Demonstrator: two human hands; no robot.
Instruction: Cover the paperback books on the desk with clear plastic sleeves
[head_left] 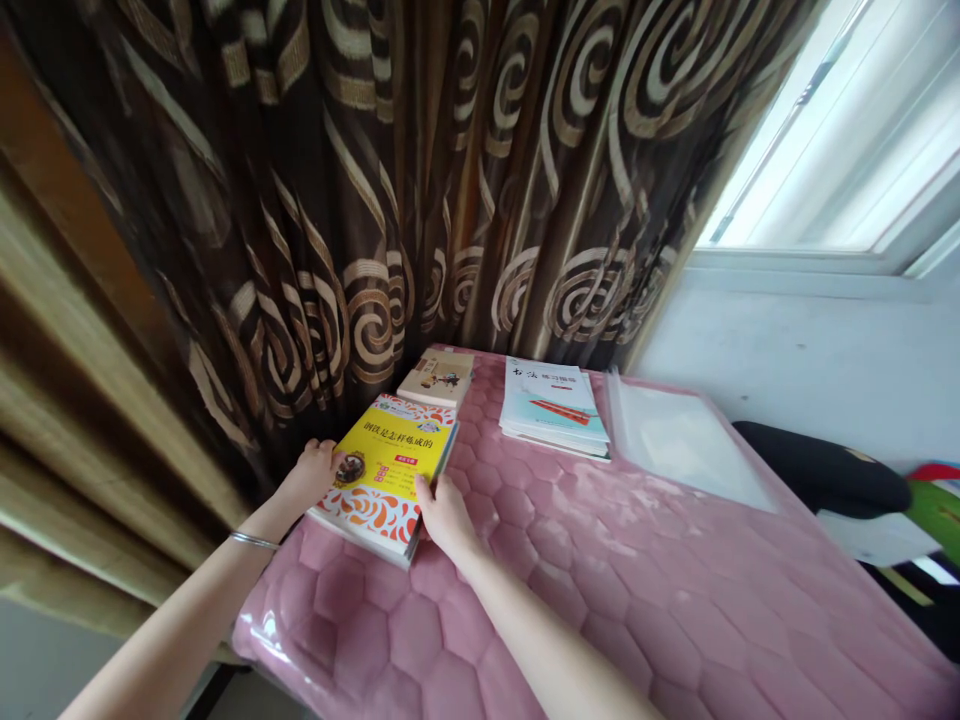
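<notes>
A yellow book with an orange patterned lower cover tops a small stack on the pink quilted table. My left hand grips the stack's left edge, thumb on the cover. At the right edge my right hand curls its fingers around the same stack. A silver bangle circles my left wrist. Just behind the stack a beige book lies flat.
Light-blue and white booklets are stacked at the table's back, next to a clear plastic sleeve. A brown swirl-patterned curtain hangs behind. A window is at the upper right, a black object beyond the table's right edge.
</notes>
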